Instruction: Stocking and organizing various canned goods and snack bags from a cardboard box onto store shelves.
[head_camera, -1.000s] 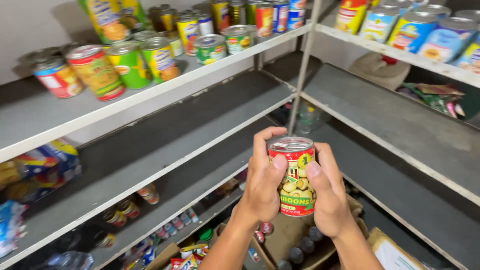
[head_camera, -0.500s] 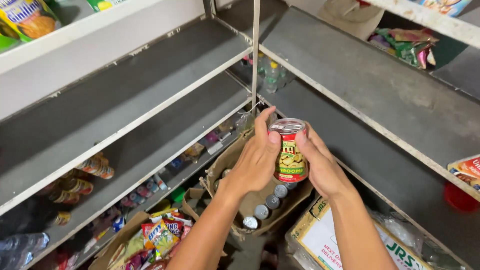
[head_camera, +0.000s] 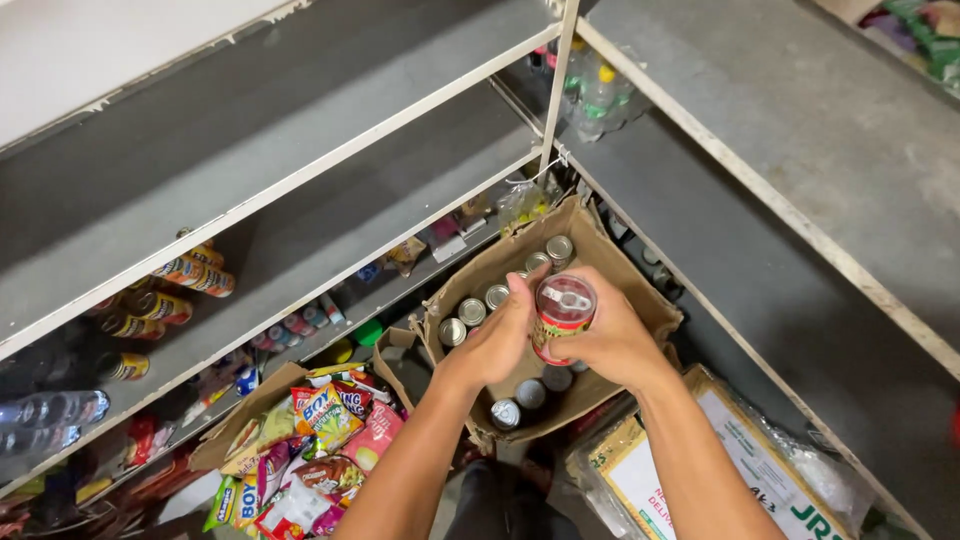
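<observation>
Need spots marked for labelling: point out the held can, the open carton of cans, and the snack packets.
can (head_camera: 563, 315), head view, its top lid.
carton (head_camera: 585, 232), head view, rear flap.
snack packets (head_camera: 325, 415), head view, yellow-red bag.

A small shop's stockroom: grey metal shelves (head_camera: 300, 190), canned goods (head_camera: 190, 275), snack packets (head_camera: 320, 440).

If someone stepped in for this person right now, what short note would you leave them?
Left hand: wrapped around the side of the can.
Right hand: gripping the same can from the other side.
Can: red-labelled, upright, held over the open cardboard box on the floor.
Box: several more cans stand inside, tops up.
Shelves: the grey boards nearest the hands are bare; a few cans lie on a lower shelf at left.
Done: one can is in hand above the box.
Left: the cans in the box have not been lifted out.
</observation>
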